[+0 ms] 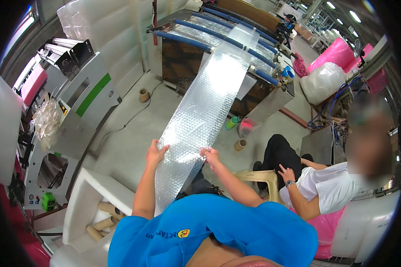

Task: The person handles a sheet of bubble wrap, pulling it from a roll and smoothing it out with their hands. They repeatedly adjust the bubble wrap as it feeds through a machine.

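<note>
A long strip of silver bubble wrap (200, 102) runs from the machine's blue rollers (196, 43) down toward my body. On its left edge, my left hand (155, 153) is closed, gripping the wrap between thumb and fingers. Across from it, my right hand (210, 157) pinches the right edge. Between the two hands the sheet lies fairly flat and shiny. Below them it hangs down toward my lap, and its lower end is hidden behind my blue shirt.
At right a person in a white shirt (321, 189) sits close by, near a beige plastic chair (269, 178). Cardboard tubes (104, 222) lie in a white foam bin (78, 218) at lower left. A grey machine (82, 111) stands left; pink rolls (336, 53) are piled far right.
</note>
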Demonstrator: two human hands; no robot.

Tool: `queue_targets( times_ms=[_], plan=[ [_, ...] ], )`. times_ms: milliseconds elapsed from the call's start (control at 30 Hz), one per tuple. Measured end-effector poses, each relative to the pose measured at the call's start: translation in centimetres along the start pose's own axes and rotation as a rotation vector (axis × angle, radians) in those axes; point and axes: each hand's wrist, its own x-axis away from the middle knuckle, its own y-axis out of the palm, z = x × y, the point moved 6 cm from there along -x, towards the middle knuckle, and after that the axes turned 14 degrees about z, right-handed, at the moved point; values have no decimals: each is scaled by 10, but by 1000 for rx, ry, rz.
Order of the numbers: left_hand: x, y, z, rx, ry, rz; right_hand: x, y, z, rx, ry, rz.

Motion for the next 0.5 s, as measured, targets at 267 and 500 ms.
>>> queue_targets(
  times_ms=[267,500],
  plan=[
    [-1,-38,7,-76,-13,195,38,8,-42,-46,35,-43],
    [-5,-25,2,124,75,305,25,1,-27,-45,-17,-10]
  ],
)
